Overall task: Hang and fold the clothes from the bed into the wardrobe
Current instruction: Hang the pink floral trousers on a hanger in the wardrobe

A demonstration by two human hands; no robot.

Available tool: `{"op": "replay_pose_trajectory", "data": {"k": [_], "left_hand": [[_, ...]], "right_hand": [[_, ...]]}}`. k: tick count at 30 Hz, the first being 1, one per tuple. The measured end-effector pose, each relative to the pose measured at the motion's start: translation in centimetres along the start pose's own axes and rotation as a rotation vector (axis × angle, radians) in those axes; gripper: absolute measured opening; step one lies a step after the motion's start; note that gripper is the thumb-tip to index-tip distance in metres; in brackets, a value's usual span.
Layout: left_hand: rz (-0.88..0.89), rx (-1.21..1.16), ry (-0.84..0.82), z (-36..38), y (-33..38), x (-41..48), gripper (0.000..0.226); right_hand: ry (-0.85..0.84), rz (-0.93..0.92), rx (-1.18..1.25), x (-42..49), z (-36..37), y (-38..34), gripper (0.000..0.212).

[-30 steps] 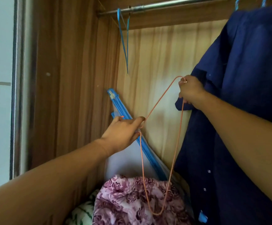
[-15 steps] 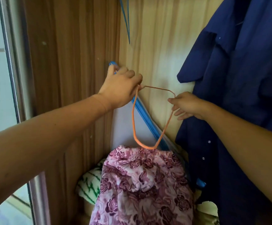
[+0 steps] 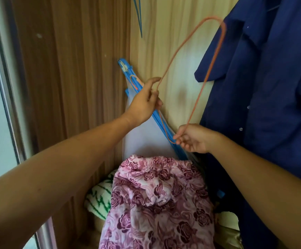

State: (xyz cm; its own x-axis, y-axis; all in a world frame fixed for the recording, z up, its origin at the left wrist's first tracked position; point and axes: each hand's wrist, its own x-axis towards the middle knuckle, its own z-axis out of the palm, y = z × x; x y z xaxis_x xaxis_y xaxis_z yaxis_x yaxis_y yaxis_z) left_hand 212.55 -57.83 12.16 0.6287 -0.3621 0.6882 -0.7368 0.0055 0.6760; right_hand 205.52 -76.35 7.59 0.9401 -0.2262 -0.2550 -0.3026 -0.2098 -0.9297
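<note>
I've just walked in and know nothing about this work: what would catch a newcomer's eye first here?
A thin orange wire hanger stretches across the middle, with the left hand pinching it near its hook and the right hand pinching its lower corner. To the right hangs a dark navy button-up shirt, and at the bottom centre sits a pink rose-print cloth inside the wooden wardrobe.
</note>
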Motion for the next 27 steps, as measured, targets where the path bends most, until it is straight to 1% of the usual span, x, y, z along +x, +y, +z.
{"op": "replay_pose_trajectory", "data": {"k": [1, 4, 6, 7, 9, 10, 12, 14, 16, 19, 21, 23, 25, 27], "left_hand": [[-0.006, 0.056, -0.006, 0.0, -0.3, 0.0, 0.032], [-0.127, 0.044, 0.016, 0.0, -1.6, 0.2, 0.022], [-0.093, 0.167, 0.048, -0.3, -3.3, 0.9, 0.021], [-0.067, 0.240, 0.056, -0.5, -4.0, 1.1, 0.021], [-0.038, 0.334, 0.064, -0.8, -5.2, 1.6, 0.021], [-0.028, 0.355, 0.073, -0.8, -5.6, 1.9, 0.021], [-0.054, 0.331, 0.095, -0.7, -6.5, 2.2, 0.021], [-0.083, 0.286, 0.095, -0.4, -7.1, 2.2, 0.021], [-0.135, 0.168, 0.068, -0.1, -7.4, 2.0, 0.019], [-0.213, -0.025, 0.029, 0.6, -7.4, 1.8, 0.016], [-0.224, -0.039, -0.009, 0.9, -7.5, 1.6, 0.016], [-0.240, -0.049, -0.038, 1.1, -7.7, 1.4, 0.018], [-0.269, -0.053, -0.044, 1.1, -7.8, 1.4, 0.019], [-0.258, 0.007, -0.024, 1.0, -7.5, 1.6, 0.022]], "right_hand": [[0.017, -0.017, 0.019, 0.4, 0.0, 0.5, 0.013], [0.043, -0.099, 0.072, 2.0, 0.2, 2.0, 0.018], [0.115, -0.151, 0.009, 3.4, 0.5, 2.9, 0.015], [0.189, -0.182, -0.101, 4.3, 0.4, 3.4, 0.014], [0.333, -0.243, -0.476, 6.3, -0.4, 5.1, 0.024], [0.348, -0.234, -0.640, 7.3, -0.8, 6.2, 0.027], [0.287, -0.148, -0.820, 8.8, -1.1, 8.4, 0.034], [0.200, -0.055, -0.829, 9.3, -1.2, 9.9, 0.053], [0.222, -0.024, -0.767, 9.5, -1.1, 10.7, 0.062], [0.287, -0.076, -0.790, 9.7, -1.1, 11.2, 0.052], [0.305, -0.057, -0.840, 9.7, -1.1, 11.1, 0.042], [0.360, -0.077, -0.811, 9.6, -1.1, 10.4, 0.025], [0.421, -0.146, -0.731, 9.7, -1.2, 9.4, 0.022], [0.474, -0.229, -0.696, 9.2, -1.4, 8.2, 0.021]]}}
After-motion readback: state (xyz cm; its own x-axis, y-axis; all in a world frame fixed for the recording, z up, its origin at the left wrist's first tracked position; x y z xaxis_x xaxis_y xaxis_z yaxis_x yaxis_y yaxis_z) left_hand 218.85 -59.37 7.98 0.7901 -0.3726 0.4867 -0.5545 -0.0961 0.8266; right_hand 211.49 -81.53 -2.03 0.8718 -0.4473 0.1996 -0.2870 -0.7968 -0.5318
